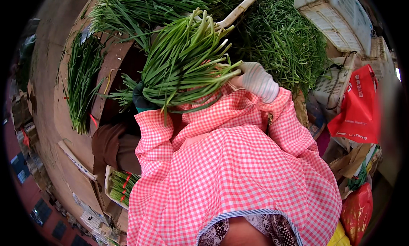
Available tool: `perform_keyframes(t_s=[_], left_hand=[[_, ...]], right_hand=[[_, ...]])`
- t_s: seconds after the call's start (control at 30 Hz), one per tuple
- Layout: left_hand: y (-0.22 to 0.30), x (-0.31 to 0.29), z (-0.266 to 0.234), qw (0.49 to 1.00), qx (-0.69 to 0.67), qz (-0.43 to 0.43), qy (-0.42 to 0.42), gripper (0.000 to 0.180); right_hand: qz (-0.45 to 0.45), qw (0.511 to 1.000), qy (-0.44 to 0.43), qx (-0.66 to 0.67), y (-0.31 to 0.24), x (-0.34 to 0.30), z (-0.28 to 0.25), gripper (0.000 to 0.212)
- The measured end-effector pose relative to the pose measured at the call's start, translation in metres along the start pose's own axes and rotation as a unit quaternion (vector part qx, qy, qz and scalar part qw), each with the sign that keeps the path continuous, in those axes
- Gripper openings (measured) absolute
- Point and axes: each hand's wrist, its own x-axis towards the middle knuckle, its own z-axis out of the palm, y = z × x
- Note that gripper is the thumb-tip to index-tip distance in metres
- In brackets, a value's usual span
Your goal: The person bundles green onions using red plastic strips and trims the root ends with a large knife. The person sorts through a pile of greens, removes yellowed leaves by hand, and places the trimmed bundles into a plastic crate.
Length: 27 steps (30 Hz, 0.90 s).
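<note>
Head view, looking down over a pink checked smock [230, 169]. Right hand [255, 81] in a white knitted glove, fingers curled closed around the pale cut ends of a thick bunch of green chives [183, 63]. Left hand [141, 100] in a dark glove, mostly hidden under the leaves, pressed against the lower side of the same bunch; how far closed, cannot tell. Bunch held in front of the chest, between both hands, stems fanning up and to the right, leaf tips hanging to the left.

Behind the bunch, a large loose heap of thinner greens [285, 37] at upper right, and more long leaves [140, 7] at the top. Another bundle of chives [81, 80] lying on a brown cardboard sheet [59, 118] at the left. Tied bunches with red bands in a small box [121, 186] at lower left. White plastic crates [336, 12] at upper right, red plastic bag [358, 110] at the right edge.
</note>
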Motion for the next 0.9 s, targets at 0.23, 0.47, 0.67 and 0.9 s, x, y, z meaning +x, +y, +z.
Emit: perform_keyframes(t_s=[0.23,0.47,0.67,0.9], left_hand=[[-0.006,0.003,-0.003,0.999,-0.022,0.017,-0.017,0.042],[-0.007,0.002,0.010,0.999,-0.005,0.018,-0.033,0.048],[-0.008,-0.002,0.008,0.999,-0.011,0.034,-0.027,0.050],[-0.009,0.004,-0.004,1.000,-0.016,0.019,0.010,0.048]], right_hand=[[0.100,0.966,0.104,-0.214,0.087,-0.021,-0.072,0.038],[0.025,0.993,-0.109,-0.047,-0.041,0.016,-0.035,0.034],[-0.008,0.998,0.000,0.067,-0.030,0.028,-0.008,0.022],[0.222,0.928,0.260,-0.148,0.071,-0.021,-0.139,0.029]])
